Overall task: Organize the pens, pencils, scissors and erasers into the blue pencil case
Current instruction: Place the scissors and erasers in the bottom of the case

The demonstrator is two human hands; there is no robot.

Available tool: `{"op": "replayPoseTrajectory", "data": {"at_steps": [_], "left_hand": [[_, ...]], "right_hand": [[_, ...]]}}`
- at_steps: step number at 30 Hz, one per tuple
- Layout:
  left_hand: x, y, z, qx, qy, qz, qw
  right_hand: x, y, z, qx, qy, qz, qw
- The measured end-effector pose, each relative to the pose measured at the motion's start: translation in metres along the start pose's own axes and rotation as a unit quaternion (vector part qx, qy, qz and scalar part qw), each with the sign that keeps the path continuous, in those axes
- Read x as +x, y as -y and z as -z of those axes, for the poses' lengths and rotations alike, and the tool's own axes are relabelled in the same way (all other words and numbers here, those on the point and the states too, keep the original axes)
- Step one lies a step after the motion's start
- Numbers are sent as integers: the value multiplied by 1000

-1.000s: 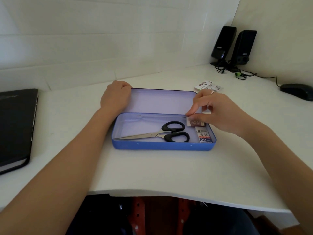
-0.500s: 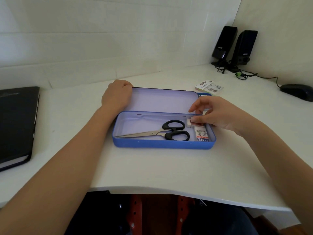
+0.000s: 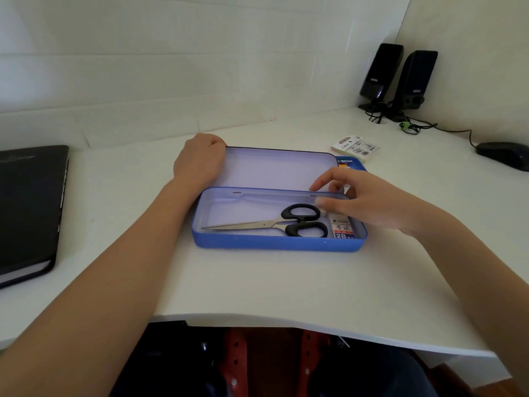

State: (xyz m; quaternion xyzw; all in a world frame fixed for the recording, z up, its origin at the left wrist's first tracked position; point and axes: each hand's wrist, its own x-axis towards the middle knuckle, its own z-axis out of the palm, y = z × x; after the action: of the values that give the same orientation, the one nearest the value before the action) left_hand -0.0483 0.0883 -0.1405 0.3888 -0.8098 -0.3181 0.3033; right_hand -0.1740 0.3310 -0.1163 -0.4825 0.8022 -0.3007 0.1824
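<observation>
The blue pencil case (image 3: 279, 245) lies open on the white desk, its lid (image 3: 274, 169) folded back. Inside it lie black-handled scissors (image 3: 286, 224), blades pointing left, and a white eraser marked 2B (image 3: 342, 228) at the right end. My right hand (image 3: 365, 202) hovers over that right end with loosely spread fingers and holds nothing that I can see. It hides the spot just behind the 2B eraser. My left hand (image 3: 200, 160) grips the lid's far left corner, fingers curled over its edge.
A small printed packet (image 3: 356, 147) and a blue packet (image 3: 351, 165) lie behind the lid's right end. A black notebook (image 3: 28, 210) sits at the left. Two black speakers (image 3: 398, 78) with cables and a black mouse (image 3: 503, 154) are at the back right.
My right hand lowered a small eraser into the case's right end, let go and lifted its fingers away. My left hand stayed on the lid.
</observation>
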Motion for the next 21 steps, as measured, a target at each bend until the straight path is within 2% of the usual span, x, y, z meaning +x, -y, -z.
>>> {"op": "replayPoseTrajectory", "data": {"at_steps": [6,13,15,18,19,21], "left_hand": [[1,0,0,1,-3,6,1000],[-1,-1,0,2,-1,2,1000],[0,0,0,2,-4,2,1000],[0,-1,0,5,-2,-1,1000],[0,-1,0,5,-1,-2,1000],[-1,-1,0,6,-1,-2,1000]], "right_hand": [[-14,2,10,5,109,0,994],[-13,-1,13,-13,129,-2,992],[-13,-1,12,-30,99,11,995],[-12,1,12,-45,-20,77,996],[-11,4,11,-43,-27,108,993],[-10,10,3,-81,6,155,984]]}}
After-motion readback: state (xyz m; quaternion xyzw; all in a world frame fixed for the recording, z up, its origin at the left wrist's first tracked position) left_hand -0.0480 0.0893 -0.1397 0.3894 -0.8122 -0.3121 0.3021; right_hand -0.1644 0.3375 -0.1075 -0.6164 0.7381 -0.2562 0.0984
